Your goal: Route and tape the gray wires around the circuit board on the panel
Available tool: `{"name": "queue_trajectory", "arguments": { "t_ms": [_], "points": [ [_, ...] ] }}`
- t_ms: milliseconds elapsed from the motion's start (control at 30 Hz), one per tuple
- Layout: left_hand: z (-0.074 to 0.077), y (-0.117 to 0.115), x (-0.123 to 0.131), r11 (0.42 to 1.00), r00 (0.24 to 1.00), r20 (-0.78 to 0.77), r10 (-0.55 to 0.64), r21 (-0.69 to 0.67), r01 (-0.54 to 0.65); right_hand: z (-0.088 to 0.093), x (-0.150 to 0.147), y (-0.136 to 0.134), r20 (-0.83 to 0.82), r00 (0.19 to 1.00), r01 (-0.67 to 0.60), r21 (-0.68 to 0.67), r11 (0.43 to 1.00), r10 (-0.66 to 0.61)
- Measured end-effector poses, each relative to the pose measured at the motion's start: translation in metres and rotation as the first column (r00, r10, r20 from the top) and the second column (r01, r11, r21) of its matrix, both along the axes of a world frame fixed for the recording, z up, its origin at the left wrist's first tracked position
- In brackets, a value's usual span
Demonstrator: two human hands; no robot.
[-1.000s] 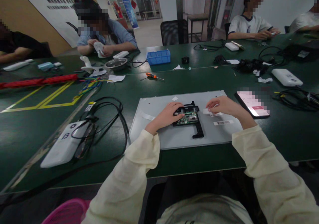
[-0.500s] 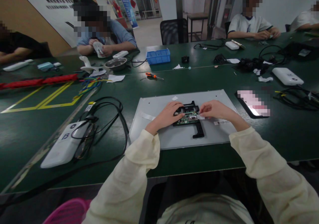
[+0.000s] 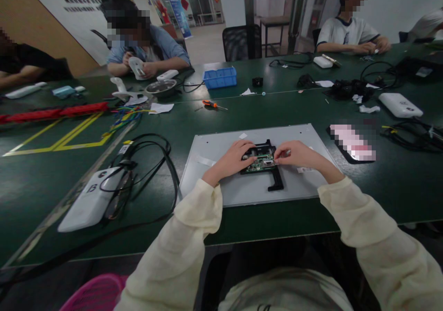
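A green circuit board (image 3: 260,164) sits in a black plastic frame (image 3: 276,180) on a flat grey-white panel (image 3: 242,195). My left hand (image 3: 232,161) grips the left side of the board and frame, its thumb on the board's edge and its fingers over the upper left corner. At the right edge of the board, my right hand (image 3: 294,156) is closed in a pinch beside the connector. What lies between those fingertips is too small and too covered to make out.
A phone (image 3: 351,142) lies right of the panel. To the left are a white power bank (image 3: 90,200) and looped black cables (image 3: 166,154). Beyond the panel lie an orange-handled screwdriver (image 3: 209,104), a blue basket (image 3: 219,78) and a metal bowl (image 3: 161,88). Other people sit across the table.
My right hand has shifted slightly left, closer against the board's edge. A whitish strip under its fingertips is now mostly covered. My left hand stays in place.
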State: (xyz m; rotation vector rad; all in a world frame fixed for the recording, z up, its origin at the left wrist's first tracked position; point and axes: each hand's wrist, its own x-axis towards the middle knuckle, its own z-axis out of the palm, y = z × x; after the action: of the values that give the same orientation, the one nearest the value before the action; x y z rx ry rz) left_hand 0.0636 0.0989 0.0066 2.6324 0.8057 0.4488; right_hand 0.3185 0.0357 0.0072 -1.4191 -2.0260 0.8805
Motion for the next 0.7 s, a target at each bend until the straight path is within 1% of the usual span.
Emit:
{"name": "queue_trajectory", "arguments": {
  "t_ms": [100,167,233,300,333,400,433,533,600,700],
  "points": [
    [0.0,0.0,0.0,1.0,1.0,0.006,-0.003,0.008,0.003,0.001,0.0,-0.001,-0.009,1.0,-0.001,-0.012,1.0,0.001],
    [0.0,0.0,0.0,1.0,1.0,0.003,-0.004,0.008,0.004,0.002,-0.001,0.001,-0.025,0.999,0.031,0.03,0.999,-0.03],
    [0.001,-0.001,0.0,1.0,1.0,0.0,-0.005,0.004,0.005,0.0,-0.003,0.006,-0.047,0.996,0.08,0.117,0.99,-0.075],
    [0.003,-0.002,0.001,1.0,1.0,0.002,-0.006,-0.001,0.006,-0.003,-0.006,0.014,-0.055,0.993,0.116,0.24,0.964,-0.106],
    [0.003,-0.002,0.001,1.0,1.0,0.002,-0.005,-0.003,0.005,-0.006,-0.008,0.018,-0.046,0.993,0.115,0.304,0.946,-0.106],
    [0.003,-0.003,0.001,1.0,1.0,-0.002,-0.004,-0.006,0.004,-0.012,-0.011,0.025,0.002,0.998,0.061,0.398,0.916,-0.067],
    [0.003,-0.003,0.001,1.0,1.0,-0.004,-0.004,-0.008,0.004,-0.015,-0.013,0.027,0.035,0.999,0.019,0.418,0.908,-0.037],
    [0.002,-0.003,0.001,1.0,1.0,-0.008,0.008,-0.011,-0.008,-0.023,-0.015,0.03,0.114,0.993,-0.073,0.388,0.919,0.031],
    [0.001,-0.003,0.0,1.0,1.0,-0.01,0.013,-0.011,-0.013,-0.025,-0.016,0.028,0.125,0.992,-0.076,0.346,0.935,0.034],
    [0.001,-0.002,0.0,1.0,1.0,-0.013,0.009,-0.012,-0.009,-0.025,-0.016,0.025,0.112,0.994,-0.043,0.312,0.949,0.008]
  ]
}}
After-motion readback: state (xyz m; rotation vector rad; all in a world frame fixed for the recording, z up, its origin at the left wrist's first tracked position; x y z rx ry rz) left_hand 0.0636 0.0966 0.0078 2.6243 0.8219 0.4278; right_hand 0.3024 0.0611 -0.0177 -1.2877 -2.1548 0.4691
